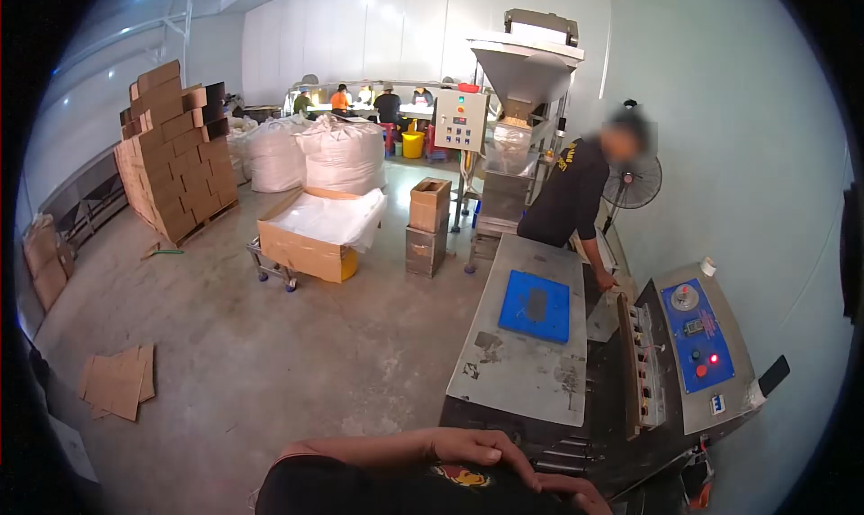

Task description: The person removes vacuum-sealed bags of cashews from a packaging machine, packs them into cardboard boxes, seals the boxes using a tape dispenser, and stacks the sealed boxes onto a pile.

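My left hand (481,447) lies across the front of my dark shirt (387,488) at the bottom of the view, its fingers loosely stretched and nothing seen in them. Its fingertips come close to my right hand (576,491), which the lower edge partly cuts off. How the right fingers are held is hidden. Just ahead of both hands stands a machine with a grey metal top (531,380), on which a blue plate (535,306) rests. To the right is its control panel (699,335), with a red light lit.
Another person (576,187) leans over the machine's far side. Behind stand a hopper machine (522,74), a control box (460,119) and a tall carton (429,205). Leftward are a lined open box (306,245), white sacks (342,155), stacked cartons (175,155) and flattened cardboard (120,380).
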`<state>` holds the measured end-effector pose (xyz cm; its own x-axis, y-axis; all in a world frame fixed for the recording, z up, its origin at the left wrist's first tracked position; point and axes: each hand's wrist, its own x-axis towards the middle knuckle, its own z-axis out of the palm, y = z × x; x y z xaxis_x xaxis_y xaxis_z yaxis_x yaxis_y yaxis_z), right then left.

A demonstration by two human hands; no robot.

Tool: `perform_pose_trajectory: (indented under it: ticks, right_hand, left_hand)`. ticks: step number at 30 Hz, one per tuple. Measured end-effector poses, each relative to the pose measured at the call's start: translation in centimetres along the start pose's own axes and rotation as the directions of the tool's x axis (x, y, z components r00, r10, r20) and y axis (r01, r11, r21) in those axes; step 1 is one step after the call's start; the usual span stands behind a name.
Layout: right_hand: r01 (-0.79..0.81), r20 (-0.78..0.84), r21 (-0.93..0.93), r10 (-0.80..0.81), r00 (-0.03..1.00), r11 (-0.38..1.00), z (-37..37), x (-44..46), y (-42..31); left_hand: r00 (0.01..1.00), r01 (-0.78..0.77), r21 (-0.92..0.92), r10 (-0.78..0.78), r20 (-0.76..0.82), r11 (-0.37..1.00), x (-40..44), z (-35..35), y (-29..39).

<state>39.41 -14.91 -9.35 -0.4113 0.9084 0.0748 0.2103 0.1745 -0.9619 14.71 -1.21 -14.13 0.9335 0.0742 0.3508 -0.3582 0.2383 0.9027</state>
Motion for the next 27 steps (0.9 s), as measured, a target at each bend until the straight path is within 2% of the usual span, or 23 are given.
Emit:
perform_pose_trajectory:
  ticks: [2, 4, 6, 9, 16, 19, 22, 24, 27]
  right_hand:
    - [0.18, -0.024, 0.132, -0.179, 0.984, 0.975, 0.0, -1.1, -1.3]
    - [0.29, -0.051, 0.2, -0.286, 0.957, 0.936, -0.1, -2.2, -1.6]
    - [0.361, -0.088, 0.258, -0.35, 0.932, 0.896, -0.2, -2.9, -1.6]
    - [0.422, -0.123, 0.321, -0.404, 0.906, 0.848, -0.1, -3.8, -1.2]
    - [0.483, -0.166, 0.387, -0.456, 0.874, 0.786, -0.6, -5.4, -0.5]
    - [0.519, -0.12, 0.42, -0.522, 0.845, 0.744, -1.4, -5.0, 0.8]
    - [0.495, -0.215, 0.364, -0.446, 0.869, 0.789, -0.9, -6.1, -0.6]
    - [0.45, -0.211, 0.327, -0.4, 0.892, 0.831, -1.0, -6.5, -1.4]
    - [0.417, -0.175, 0.266, -0.382, 0.907, 0.869, -1.7, -6.7, -1.3]
  left_hand:
    - [0.997, -0.079, 0.03, 0.078, 0.024, 0.996, 0.8, 1.6, 2.4]
    - [0.992, -0.122, 0.072, 0.119, 0.045, 0.99, 1.5, 2.4, 3.3]
    - [0.991, -0.126, 0.126, 0.119, 0.061, 0.984, 2.2, 2.8, 3.3]
    - [0.996, -0.089, 0.108, 0.086, 0.032, 0.99, 3.0, 3.6, 2.7]
    - [0.991, -0.096, 0.16, 0.079, 0.109, 0.982, 4.2, 4.0, 1.2]
    - [0.992, -0.098, 0.177, 0.081, 0.097, 0.979, 4.8, 4.4, 1.2]
    - [0.997, -0.065, 0.163, 0.056, 0.062, 0.984, 5.1, 4.6, 0.7]
    - [0.998, -0.038, 0.141, 0.03, 0.061, 0.989, 5.1, 4.5, 0.0]
    - [0.998, -0.022, 0.203, 0.008, 0.068, 0.979, 5.1, 4.2, -0.3]
